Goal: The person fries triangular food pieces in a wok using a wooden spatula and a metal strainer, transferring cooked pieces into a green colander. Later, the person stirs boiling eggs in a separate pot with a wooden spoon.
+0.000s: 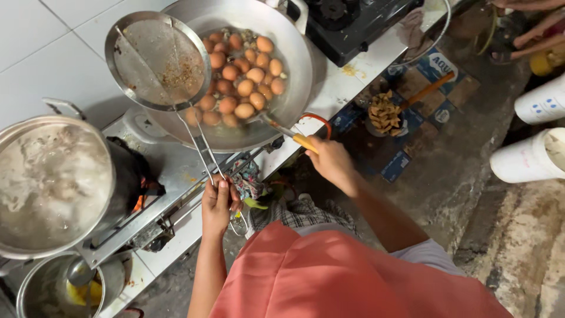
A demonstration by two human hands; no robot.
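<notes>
Head view: the left hand [216,207] is closed around the wire handle of a round mesh skimmer [158,62], which hangs tilted above the wok [294,47], its bowl over the wok's edge at about nine o'clock. A few brown crumbs cling to the mesh. The right hand [331,160] is wrapped around the yellow handle of a ladle [281,128] whose far end dips into the oil among the eggs [241,76]; these browned eggs fill the middle of the wok. At eight o'clock from the wok stands a big pot [53,182] of seething liquid with flame showing at its base, and below that a smaller pot [59,291] holding a ladle of its own. A black stove [353,23] sits at two o'clock from the wok.

Risks, as I judge them: the wok sits close to the counter's edge, so a hard push with the ladle could tip it or slop hot oil toward the person's apron [341,277]. Eggs lifted carelessly into the tilted skimmer might roll off and splash. The left forearm lies near the big pot's flame; a drift toward nine o'clock could mean a burn. Whether the ladle's bowl is under an egg is hard to tell.
</notes>
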